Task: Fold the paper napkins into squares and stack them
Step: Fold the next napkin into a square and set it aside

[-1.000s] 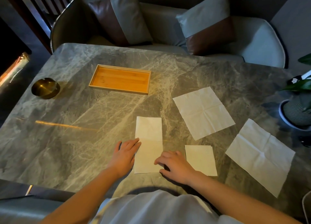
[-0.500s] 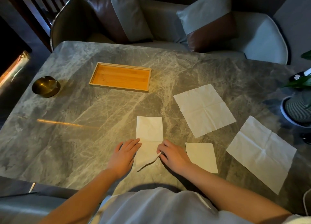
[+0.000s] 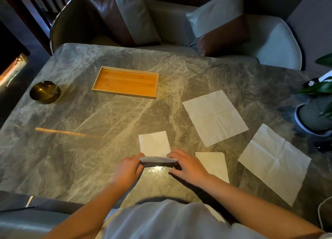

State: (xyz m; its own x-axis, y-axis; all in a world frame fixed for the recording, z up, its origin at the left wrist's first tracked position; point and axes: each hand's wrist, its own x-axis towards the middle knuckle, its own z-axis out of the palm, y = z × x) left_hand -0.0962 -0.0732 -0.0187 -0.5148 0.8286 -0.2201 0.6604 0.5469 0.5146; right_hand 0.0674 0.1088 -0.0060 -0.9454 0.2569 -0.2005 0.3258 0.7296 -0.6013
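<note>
Since a moment ago you've lifted the near half of the napkin (image 3: pixel 154 144) at desk (image 3: pixel 71 149) centre. Your left hand (image 3: pixel 126 168) and right hand (image 3: pixel 186 164) fingers pinch its near corners. It's light, limp paper; keep gripping those corners.

Marble table (image 3: pixel 89 149), wooden tray (image 3: pixel 125 81), brass ashtray (image 3: pixel 45 92), potted plant (image 3: pixel 316 116), 4 napkins (image 3: pixel 214 117)

napkins (image 3: pixel 214 116): white | table (image 3: pixel 89 149): grey veined marble | tray (image 3: pixel 125 81): orange wood | ashtray (image 3: pixel 45 92): brass
</note>
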